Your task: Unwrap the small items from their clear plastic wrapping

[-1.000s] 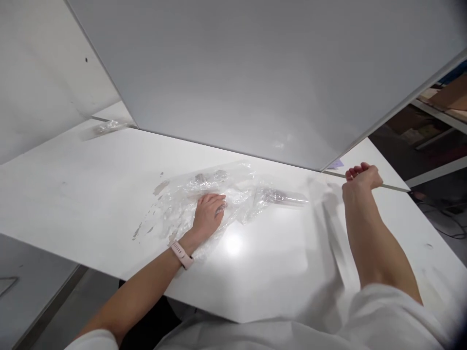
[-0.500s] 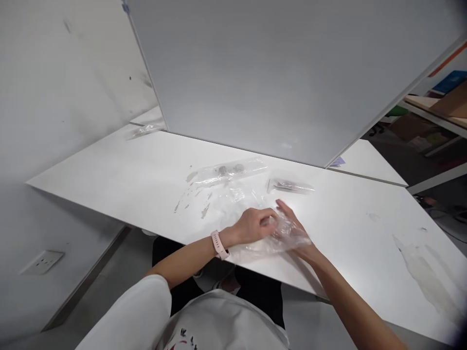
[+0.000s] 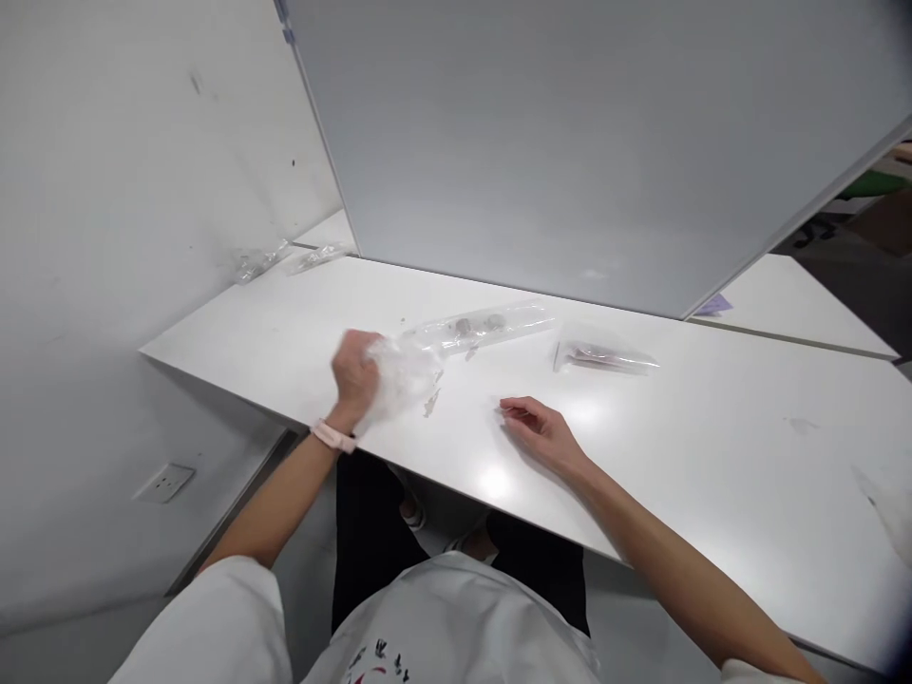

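My left hand (image 3: 354,372), with a pink band at the wrist, is closed on a crumpled clear plastic bag (image 3: 403,378). Both are smeared by motion above the left half of the white table (image 3: 712,456). My right hand (image 3: 538,429) rests low over the table's middle, its fingers curled toward the thumb. A faint clear bit (image 3: 497,410) shows at its fingertips, too indistinct to name. Beyond the hands lies a long clear packet (image 3: 513,323) with two grey round items inside. To its right is a smaller clear packet (image 3: 605,357) with pinkish contents.
A tall grey panel (image 3: 513,171) stands along the table's back. Clear plastic packaging (image 3: 317,258) lies at the back left corner, with another crumpled clear piece (image 3: 260,260) by the wall. A wall socket (image 3: 165,483) is at lower left.
My hands have parted; the left has swung left with a plastic bag. A second crumpled clear piece now shows by the wall at back left. The view has shifted somewhat.
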`<state>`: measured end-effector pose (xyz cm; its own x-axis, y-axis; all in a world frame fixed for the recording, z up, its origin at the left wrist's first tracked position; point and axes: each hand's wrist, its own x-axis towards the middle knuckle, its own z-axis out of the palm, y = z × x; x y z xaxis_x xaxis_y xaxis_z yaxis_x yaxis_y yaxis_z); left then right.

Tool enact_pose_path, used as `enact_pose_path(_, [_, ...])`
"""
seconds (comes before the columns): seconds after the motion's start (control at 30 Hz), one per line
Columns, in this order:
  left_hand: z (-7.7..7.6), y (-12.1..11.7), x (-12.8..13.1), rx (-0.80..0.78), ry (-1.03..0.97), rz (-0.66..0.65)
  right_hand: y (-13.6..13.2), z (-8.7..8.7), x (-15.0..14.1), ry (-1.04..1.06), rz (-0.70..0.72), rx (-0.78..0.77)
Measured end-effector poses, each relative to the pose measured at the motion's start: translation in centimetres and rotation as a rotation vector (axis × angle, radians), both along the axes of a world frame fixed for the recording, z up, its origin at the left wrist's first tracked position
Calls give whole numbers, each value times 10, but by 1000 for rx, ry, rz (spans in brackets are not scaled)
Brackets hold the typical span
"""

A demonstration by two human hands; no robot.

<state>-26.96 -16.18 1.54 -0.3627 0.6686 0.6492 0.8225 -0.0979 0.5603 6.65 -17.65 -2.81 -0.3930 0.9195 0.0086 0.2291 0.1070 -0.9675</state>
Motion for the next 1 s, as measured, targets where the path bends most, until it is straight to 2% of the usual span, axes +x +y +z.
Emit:
enact_pose_path(0.03, [9,11,-19,36,-16,131,1,-2,0,9,-40,-25])
enact_pose_path(0.1, [22,35,-56,63,-42,314,2,-4,1,20,-56,-55])
enact_pose_path(0.2, [23,64,-93,-65,-47,333,2,-4,2,13,-23,-41])
enact_pose_path(0.3, [12,81,-97,-355,8,265,4,-4,2,11,-17,-38])
enact_pose_path(0.37, [7,87,-78,-402,134,254,6,-4,2,12,-11,-35])
enact_pose_path(0.43, [8,93,-46,-323,262,199,8,-4,2,8,-3,-30])
enact_pose_path(0.47, [9,96,-28,-301,291,127,8,-4,2,7,0,-30])
enact_pose_path(0.5, [11,100,-9,-344,291,-1,8,-5,2,9,-2,-33])
enact_pose_path(0.57, [12,109,27,-524,225,-259,9,-6,2,18,-13,-43])
enact_pose_path(0.63, [12,118,55,-709,175,-399,9,-7,3,27,-42,-50])
enact_pose_path(0.7, [9,123,76,-826,176,-441,11,-9,4,35,-105,-48])
enact_pose_path(0.8, [7,119,96,-921,189,-497,16,-11,8,57,-280,-27])
enact_pose_path(0.9, [9,105,108,-920,264,-536,21,-15,12,70,-405,-9])
enact_pose_path(1.0, [12,91,111,-909,293,-547,24,-19,14,53,-422,-2])
